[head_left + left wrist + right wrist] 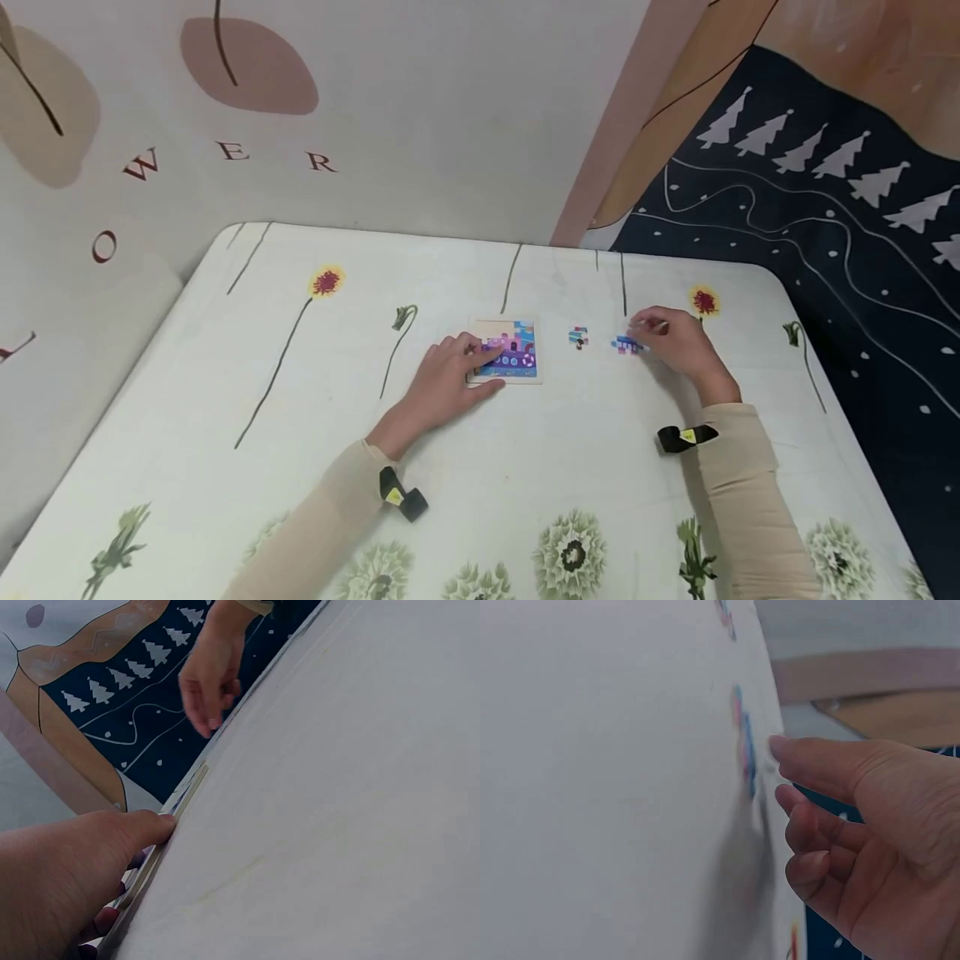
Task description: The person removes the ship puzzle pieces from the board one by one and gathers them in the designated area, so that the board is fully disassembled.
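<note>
a person sits at a white table covered with a cloth printed with red and pale flowers, both arms in beige sleeves with a small black band near each wrist. the left hand lies flat on the left part of a small square wooden-framed jigsaw puzzle board with a blue, pink and purple picture, fingers stretched out and close together over its left edge, pressing on it rather than gripping; in the left wrist view the same left hand rests along the thin pale edge of the puzzle board, with fingertips over the top of it. the board sits near the middle of the table, a little toward the far side. to its right, apart from it, lies a small loose blue, pink and white puzzle piece on the cloth. further right, the right hand hovers low over a second small loose blue and pink puzzle piece, fingers gently curled with the tips at the piece; in the right wrist view the right hand has its forefinger tip touching or just beside the edge of that piece, and whether it is actually pinched i cannot tell. behind the table stands a pale wall with brown leaf shapes and red letters, and to the right a dark blue panel with white fir trees
</note>
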The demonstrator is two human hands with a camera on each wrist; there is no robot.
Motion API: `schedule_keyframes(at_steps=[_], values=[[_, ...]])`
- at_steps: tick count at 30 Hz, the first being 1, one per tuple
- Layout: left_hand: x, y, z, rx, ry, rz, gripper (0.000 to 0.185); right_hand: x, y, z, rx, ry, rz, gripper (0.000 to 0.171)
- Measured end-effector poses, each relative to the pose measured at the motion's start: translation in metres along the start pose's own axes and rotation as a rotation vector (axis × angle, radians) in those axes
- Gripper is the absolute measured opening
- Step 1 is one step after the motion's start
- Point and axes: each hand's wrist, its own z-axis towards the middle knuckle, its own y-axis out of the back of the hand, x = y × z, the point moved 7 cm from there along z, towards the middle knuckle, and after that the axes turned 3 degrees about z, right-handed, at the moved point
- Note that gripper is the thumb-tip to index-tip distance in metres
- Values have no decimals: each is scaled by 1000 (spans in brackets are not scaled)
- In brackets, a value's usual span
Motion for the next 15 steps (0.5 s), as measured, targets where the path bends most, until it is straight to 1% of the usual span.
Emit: schedule_keyframes(at_steps=[2,3,7,10,13,15], values=[[1,1,-1,0,1,3,55,20,-6,4,-5,47,-15,26],[1,1,-1,-1,3,3,55,31,-10,7,9,70,-3,25],[2,1,-1,-1,11,-3,55,77,-38,15,128,201,48,20],[2,0,-2,5,16,-6,55,102,-64,19,225,257,81,18],[1,-1,-2,4,18,3,55,117,-89,22,284,251,118,18],[0,-1,-2,-1,11,9,54,121,-101,23,303,211,134,18]])
